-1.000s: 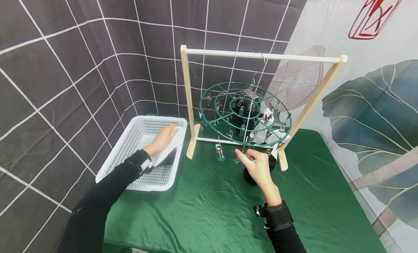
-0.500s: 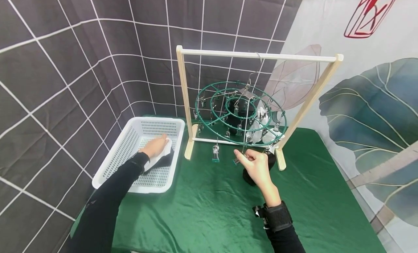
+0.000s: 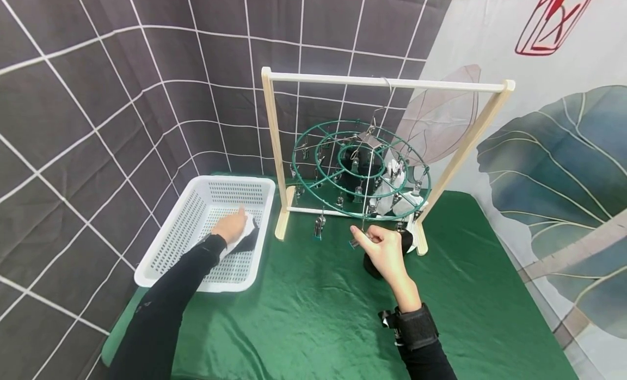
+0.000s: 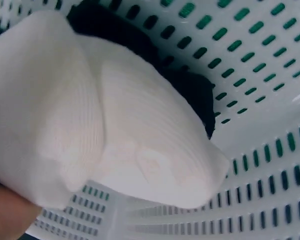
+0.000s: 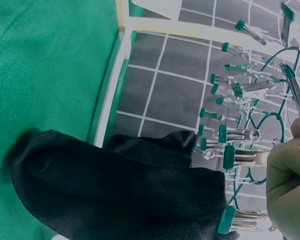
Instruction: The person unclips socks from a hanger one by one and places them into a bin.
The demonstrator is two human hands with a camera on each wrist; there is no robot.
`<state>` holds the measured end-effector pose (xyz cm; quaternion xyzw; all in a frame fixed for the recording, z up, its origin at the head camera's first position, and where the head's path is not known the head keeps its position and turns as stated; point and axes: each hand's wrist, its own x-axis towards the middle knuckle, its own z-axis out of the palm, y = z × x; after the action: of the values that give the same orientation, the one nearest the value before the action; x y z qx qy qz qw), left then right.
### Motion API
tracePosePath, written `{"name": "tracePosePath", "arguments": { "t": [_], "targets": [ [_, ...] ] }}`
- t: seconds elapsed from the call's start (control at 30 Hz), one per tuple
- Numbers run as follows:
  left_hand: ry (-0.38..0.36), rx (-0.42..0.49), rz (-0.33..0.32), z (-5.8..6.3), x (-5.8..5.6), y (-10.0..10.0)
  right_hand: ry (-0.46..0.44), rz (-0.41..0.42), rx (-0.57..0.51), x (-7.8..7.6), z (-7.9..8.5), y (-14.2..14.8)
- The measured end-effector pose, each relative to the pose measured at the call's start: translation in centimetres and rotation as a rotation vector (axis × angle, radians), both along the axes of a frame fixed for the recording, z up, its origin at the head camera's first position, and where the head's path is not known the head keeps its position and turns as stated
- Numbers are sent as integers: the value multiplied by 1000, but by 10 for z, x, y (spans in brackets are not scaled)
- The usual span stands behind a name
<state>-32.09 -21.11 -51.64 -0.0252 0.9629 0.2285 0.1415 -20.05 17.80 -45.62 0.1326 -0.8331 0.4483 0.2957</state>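
Note:
My left hand [image 3: 230, 227] is down inside the white basket [image 3: 264, 227], gripping a white sock [image 3: 245, 233]. In the left wrist view the white sock [image 4: 145, 125] looks bunched or doubled, with a dark sock [image 4: 190, 90] lying under it; most of the fingers are hidden. My right hand [image 3: 384, 252] pinches a metal clip [image 3: 355, 242] hanging from the front of the green round drying hanger [image 3: 338, 208]. The right wrist view shows the pinched clip [image 5: 292, 82] by the fingertips. Near that hand a black sock [image 5: 120, 190] hangs from clips.
A wooden rack [image 3: 274, 146] with a white top bar [image 3: 333, 80] carries the round hanger by its hook. White socks [image 3: 394, 192] and dark socks hang at its back and right. One loose clip [image 3: 319, 227] dangles at the front left. Green cloth [image 3: 294, 314] covers the table.
My left hand has moved down and toward the left in the basket, taking the white sock along. The right hand keeps its place at the clip. The dangling front-left clip has turned.

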Motion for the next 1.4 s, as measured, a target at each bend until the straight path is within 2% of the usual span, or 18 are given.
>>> {"name": "tracePosePath", "arguments": {
  "t": [0.07, 0.17, 0.27, 0.37, 0.5, 0.67, 0.73, 0.77, 0.87, 0.93, 1.0, 1.07, 1.1, 1.17, 1.23, 1.3, 1.37, 1.4],
  "targets": [
    [31, -56, -31, -4, 0, 3, 4, 5, -2, 0, -1, -1],
    [59, -86, -29, -7, -1, 7, 7, 6, -8, 1, -2, -1],
    [55, -92, -19, -8, -3, 7, 9, 6, -16, 0, -3, -1],
    [12, -71, -12, -6, -5, 6, 17, 8, -25, -1, -3, -1],
    [5, -77, -69, 2, -6, 3, 19, 18, -44, -3, -4, -2],
    [127, -202, -252, 18, -9, 9, 6, 17, -54, -3, -6, -4],
    [213, -247, -297, 23, -11, 12, -2, 18, -54, -3, -6, -4],
    [257, -246, -297, 26, -12, 14, -5, 19, -55, -3, -6, -4],
    [442, -155, -223, 35, -15, 22, -11, 25, -50, -3, -6, -5],
    [585, -16, -138, 45, -15, 32, -12, 25, -46, -3, -5, -5],
    [742, 194, -48, 59, -11, 49, -14, 24, -43, -2, -4, -5],
    [913, 406, -9, 74, -4, 71, -14, 25, -40, -2, -3, -5],
    [1004, 491, -20, 80, 0, 83, -12, 25, -38, -2, -2, -5],
    [1173, 594, -107, 91, 9, 106, -8, 28, -33, -2, -1, -7],
    [1300, 607, -275, 99, 20, 128, -3, 31, -30, -2, 1, -8],
    [1366, 560, -463, 106, 33, 147, -2, 32, -27, -3, 2, -10],
    [1377, 481, -624, 112, 45, 162, -4, 37, -26, -3, 3, -12],
    [1368, 433, -680, 113, 51, 168, -4, 40, -25, -3, 3, -13]
  ]
}}
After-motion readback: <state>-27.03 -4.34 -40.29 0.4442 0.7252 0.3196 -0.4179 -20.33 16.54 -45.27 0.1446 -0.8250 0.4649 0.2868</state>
